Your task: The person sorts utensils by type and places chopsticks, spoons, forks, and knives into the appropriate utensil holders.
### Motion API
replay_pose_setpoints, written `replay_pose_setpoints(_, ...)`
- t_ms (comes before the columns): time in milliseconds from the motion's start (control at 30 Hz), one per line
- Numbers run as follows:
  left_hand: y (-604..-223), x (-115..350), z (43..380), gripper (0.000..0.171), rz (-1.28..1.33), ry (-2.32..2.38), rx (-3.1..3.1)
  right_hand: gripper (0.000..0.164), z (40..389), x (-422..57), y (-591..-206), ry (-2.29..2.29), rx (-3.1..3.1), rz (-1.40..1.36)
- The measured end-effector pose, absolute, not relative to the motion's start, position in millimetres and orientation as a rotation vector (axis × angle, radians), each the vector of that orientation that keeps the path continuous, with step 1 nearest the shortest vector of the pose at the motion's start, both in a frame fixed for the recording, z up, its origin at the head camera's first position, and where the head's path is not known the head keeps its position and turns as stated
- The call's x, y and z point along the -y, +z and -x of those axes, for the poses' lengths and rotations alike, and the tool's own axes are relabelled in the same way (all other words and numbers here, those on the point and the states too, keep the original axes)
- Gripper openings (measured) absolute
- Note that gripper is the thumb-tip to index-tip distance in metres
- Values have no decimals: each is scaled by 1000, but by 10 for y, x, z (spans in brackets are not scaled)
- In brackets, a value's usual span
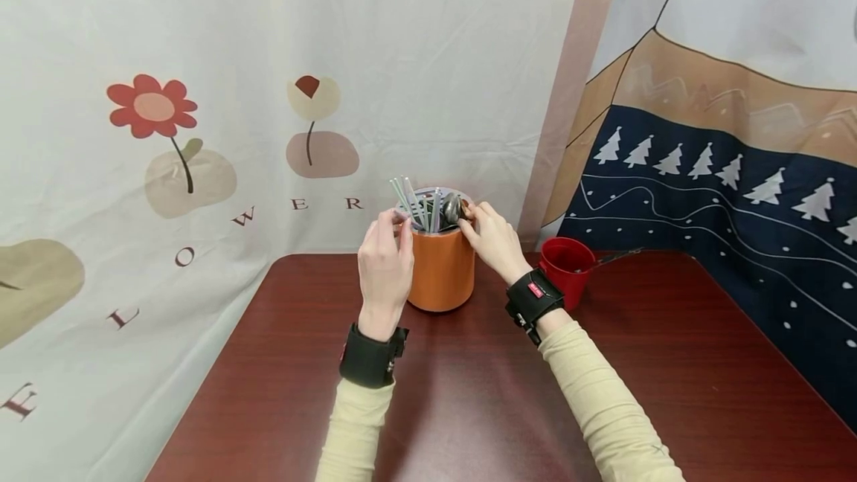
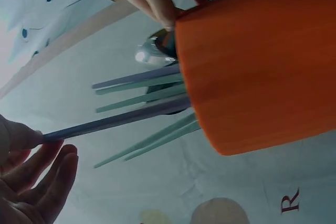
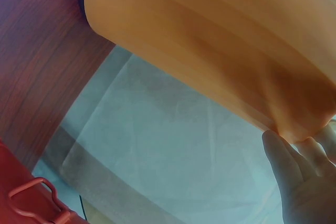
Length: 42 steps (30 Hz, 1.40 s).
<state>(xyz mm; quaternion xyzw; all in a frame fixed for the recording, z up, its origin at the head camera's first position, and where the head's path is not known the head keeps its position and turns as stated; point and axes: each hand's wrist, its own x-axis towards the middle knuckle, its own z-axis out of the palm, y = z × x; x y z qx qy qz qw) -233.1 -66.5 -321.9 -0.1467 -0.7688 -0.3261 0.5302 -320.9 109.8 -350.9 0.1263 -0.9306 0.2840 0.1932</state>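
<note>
An orange utensil holder (image 1: 440, 277) stands at the table's back edge, filled with several pale green and purple chopsticks (image 2: 139, 83) and a metal spoon (image 1: 451, 208). My left hand (image 1: 387, 262), at the holder's left side, pinches the upper end of a purple chopstick (image 2: 115, 121) between thumb and fingertips. That stick's lower end is hidden inside the holder. On the opposite side, my right hand (image 1: 495, 240) grips the rim beside the spoon. In the right wrist view, its fingers (image 3: 283, 163) lie against the holder's outer wall near the top.
A red cup (image 1: 565, 270) stands right of the holder, close to my right wrist, with a thin dark handle (image 1: 616, 256) sticking out to the right. Behind the brown table (image 1: 462, 407) hang a pale flower-print cloth (image 1: 428, 58) and a dark tree-print cloth (image 1: 703, 203).
</note>
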Motion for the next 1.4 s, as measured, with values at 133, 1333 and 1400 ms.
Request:
replay_pose_setpoints(133,-3198,658,2466,12,272,-774,1926,30,3209,-1094,-3506,795,2609,-356)
replay_pose_setpoints(1333,-3696,560,2715,28,135,-888,2204,28,3206,-1093,-3506,811,2597,-366)
replay_pose_setpoints(1400,-3733,568,2626,29,146,-873,2214,28,3201,-1090,-3505,814,2599,-367)
